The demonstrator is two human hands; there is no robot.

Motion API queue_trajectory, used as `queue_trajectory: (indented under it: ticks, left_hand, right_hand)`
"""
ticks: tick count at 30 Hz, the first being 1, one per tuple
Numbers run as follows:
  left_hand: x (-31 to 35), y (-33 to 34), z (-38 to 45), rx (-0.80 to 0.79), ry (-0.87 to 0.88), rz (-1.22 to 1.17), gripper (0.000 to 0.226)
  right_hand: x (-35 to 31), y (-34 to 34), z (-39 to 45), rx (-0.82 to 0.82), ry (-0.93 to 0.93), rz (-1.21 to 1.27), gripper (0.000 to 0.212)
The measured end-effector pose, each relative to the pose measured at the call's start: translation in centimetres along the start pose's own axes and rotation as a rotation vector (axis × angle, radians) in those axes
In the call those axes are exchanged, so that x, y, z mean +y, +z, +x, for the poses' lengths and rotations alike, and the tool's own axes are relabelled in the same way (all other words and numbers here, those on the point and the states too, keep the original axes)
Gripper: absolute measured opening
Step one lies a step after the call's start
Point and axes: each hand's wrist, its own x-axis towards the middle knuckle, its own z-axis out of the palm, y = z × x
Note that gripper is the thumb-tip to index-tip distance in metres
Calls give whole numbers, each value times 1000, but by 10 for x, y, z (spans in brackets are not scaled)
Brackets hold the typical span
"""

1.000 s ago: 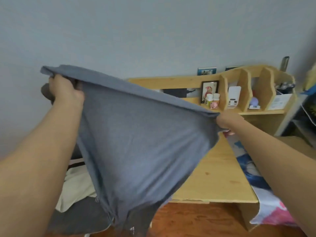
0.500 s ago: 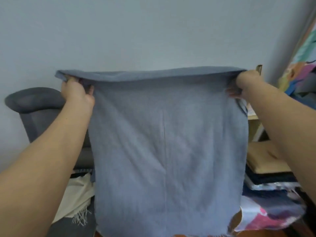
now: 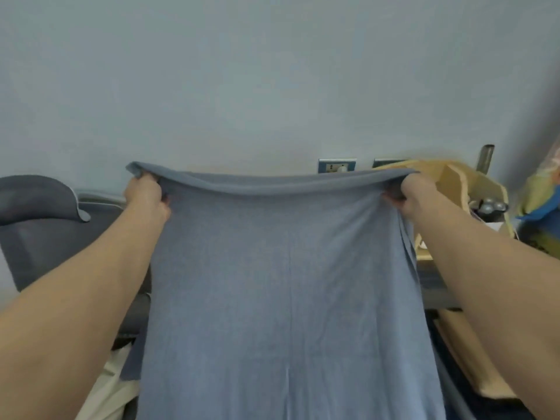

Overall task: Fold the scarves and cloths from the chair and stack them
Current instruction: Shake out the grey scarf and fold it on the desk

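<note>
Hands (image 3: 145,197) (image 3: 407,197) gripping blue cloth (image 3: 281,292) aloft

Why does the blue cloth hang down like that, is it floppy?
Probably very floppy: the blue-grey cloth sags between the left hand and right hand and drapes straight down. It looks thin, so likely light.

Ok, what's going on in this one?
A person is holding up a grey-blue cloth by its top edge, the left hand gripping one corner and the right hand the other. The cloth hangs spread in front of them, with a crease down its middle, and is not yet folded down. A grey chair stands at the left with a cream cloth on it, and a wooden shelf at the right.
</note>
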Motion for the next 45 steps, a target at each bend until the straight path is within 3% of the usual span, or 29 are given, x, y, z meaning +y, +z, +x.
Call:
queue_trajectory:
  ticks: [5, 12, 17, 22, 27, 30, 32, 33, 35, 39, 42, 45]
  left_hand:
    - [38, 52, 36, -49, 102, -52, 11]
    - [61, 66, 43, -130, 124, -67, 20]
    - [49, 43, 39, -165, 65, -51, 15]
    - [6, -20, 23, -167, -57, 9, 9]
    - [-57, -133, -39, -156, -217, 20, 21]
    - [-96, -208, -92, -74, -296, 2, 8]
    - [-124, -257, -113, -32, -374, 11, 24]
    - [-138, -278, -122, -16, -426, 46, 29]
    - [-169, -312, -131, -11, -521, 172, 13]
    - [-235, -349, -131, 38, -612, 602, 28]
    - [-250, -341, -125, 13, -541, 575, 53]
    - [-255, -317, -108, 95, -621, 554, 44]
  right_hand:
    - [-43, 38, 17, -35, -172, 14, 27]
    - [-72, 45, 22, -65, -286, -73, 35]
    - [-46, 35, 22, -100, -343, -181, 34]
    - [15, -2, 0, -71, -372, -239, 33]
    - [120, -84, -54, 137, -536, -678, 30]
    - [196, -152, -100, 89, -614, -1087, 10]
    - [246, -198, -117, -7, -661, -1339, 2]
    - [270, -218, -119, -47, -655, -1461, 7]
    - [304, -245, -119, -169, -534, -1639, 22]
    - [336, -258, -124, -276, -244, -1827, 23]
    - [342, -253, -116, -251, -115, -1924, 25]
    - [331, -233, -102, -222, 41, -2069, 36]
